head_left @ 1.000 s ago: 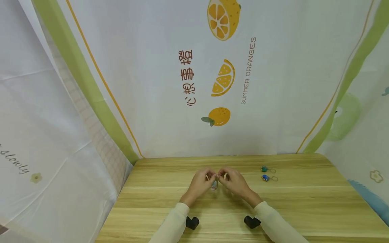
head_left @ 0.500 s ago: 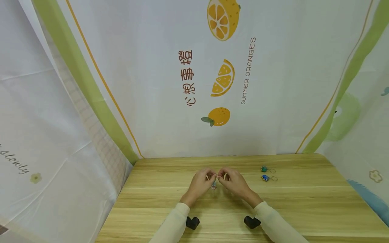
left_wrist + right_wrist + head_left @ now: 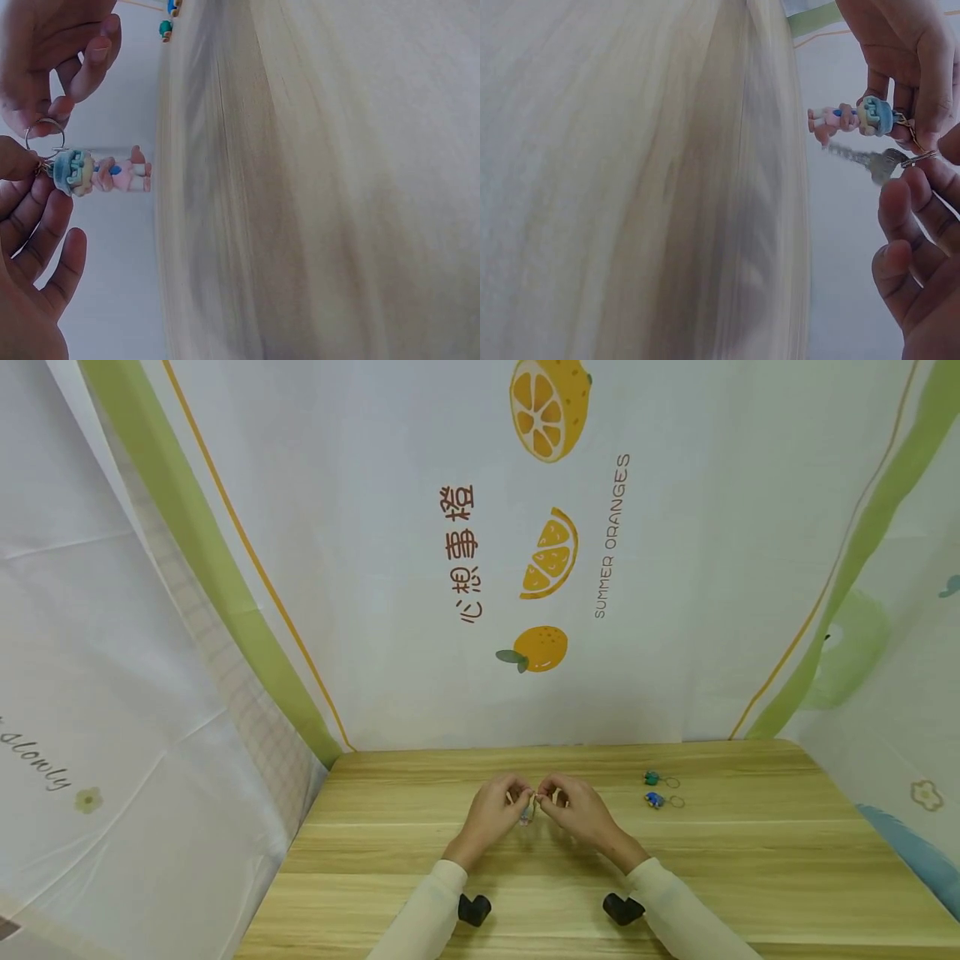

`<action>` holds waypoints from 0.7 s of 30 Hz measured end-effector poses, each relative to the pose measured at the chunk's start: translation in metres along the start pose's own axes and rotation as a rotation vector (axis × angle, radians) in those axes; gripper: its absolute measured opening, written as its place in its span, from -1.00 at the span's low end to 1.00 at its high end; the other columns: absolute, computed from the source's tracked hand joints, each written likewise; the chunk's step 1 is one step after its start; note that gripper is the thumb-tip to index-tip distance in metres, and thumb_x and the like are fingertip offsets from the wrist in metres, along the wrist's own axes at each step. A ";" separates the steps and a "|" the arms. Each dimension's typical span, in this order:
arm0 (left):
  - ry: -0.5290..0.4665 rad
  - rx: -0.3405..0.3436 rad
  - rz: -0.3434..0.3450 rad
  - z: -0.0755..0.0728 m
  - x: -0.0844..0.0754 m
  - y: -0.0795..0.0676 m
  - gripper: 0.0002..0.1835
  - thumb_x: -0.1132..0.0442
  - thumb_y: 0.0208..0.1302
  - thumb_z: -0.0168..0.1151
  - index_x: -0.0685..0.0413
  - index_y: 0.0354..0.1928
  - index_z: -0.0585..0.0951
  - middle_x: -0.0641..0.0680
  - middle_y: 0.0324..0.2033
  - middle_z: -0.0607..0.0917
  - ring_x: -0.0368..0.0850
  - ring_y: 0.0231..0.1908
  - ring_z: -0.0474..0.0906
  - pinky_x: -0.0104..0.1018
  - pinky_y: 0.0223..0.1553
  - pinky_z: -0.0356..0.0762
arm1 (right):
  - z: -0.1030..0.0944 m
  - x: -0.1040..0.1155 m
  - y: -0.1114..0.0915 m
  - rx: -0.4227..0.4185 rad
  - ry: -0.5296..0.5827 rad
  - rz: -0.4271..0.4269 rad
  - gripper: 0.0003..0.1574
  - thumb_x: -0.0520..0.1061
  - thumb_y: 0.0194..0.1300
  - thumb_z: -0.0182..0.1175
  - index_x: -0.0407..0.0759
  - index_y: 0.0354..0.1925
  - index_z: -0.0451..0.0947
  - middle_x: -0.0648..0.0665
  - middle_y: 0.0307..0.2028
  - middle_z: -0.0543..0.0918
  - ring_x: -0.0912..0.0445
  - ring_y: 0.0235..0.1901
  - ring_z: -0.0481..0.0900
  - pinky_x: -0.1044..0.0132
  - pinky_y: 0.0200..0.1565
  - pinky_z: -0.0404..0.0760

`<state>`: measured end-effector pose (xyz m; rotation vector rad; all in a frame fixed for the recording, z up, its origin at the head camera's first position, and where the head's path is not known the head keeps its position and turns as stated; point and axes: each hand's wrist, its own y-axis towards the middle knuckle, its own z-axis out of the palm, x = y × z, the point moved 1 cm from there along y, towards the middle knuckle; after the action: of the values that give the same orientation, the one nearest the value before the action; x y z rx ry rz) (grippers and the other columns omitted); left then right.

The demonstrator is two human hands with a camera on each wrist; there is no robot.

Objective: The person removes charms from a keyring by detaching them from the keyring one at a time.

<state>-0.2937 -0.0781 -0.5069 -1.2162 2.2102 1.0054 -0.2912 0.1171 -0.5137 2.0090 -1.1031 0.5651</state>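
Observation:
Both hands meet over the middle of the table, holding one keychain between their fingertips. My left hand (image 3: 495, 814) pinches its short chain, just above a small doll figure (image 3: 105, 172) with a blue hat and pink clothes. My right hand (image 3: 577, 810) pinches the metal key ring (image 3: 63, 135) from the other side. A silver key (image 3: 885, 166) hangs from the ring beside the figure in the right wrist view. Figure and key dangle below the fingers. In the head view the fingertips cover most of the ring.
Right of the hands, a green figure keychain (image 3: 652, 778) and a blue figure keychain (image 3: 655, 800) lie on the wooden table (image 3: 750, 877). Black wrist mounts (image 3: 475, 910) sit under the sleeves. Printed curtains (image 3: 405, 693) stand behind and at both sides.
The hanging figure has shifted slightly left in the head view, and the key now shows beside it. Both hands stay nearly in place, their fingertips still on the keychain.

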 end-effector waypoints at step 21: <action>-0.001 -0.004 0.032 0.001 -0.001 -0.003 -0.87 0.18 0.58 0.26 0.01 -0.14 0.74 -0.05 -0.30 0.72 -0.32 -0.32 0.56 -0.42 -0.25 0.58 | 0.001 0.000 0.002 0.003 -0.031 0.011 -0.92 -0.13 0.49 0.35 0.03 -0.23 0.64 0.09 -0.35 0.66 0.30 -0.54 0.44 0.39 -0.47 0.47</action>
<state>-0.2913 -0.0779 -0.5081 -1.1853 2.2346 1.0239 -0.2931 0.1156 -0.5138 2.0218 -1.1329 0.5424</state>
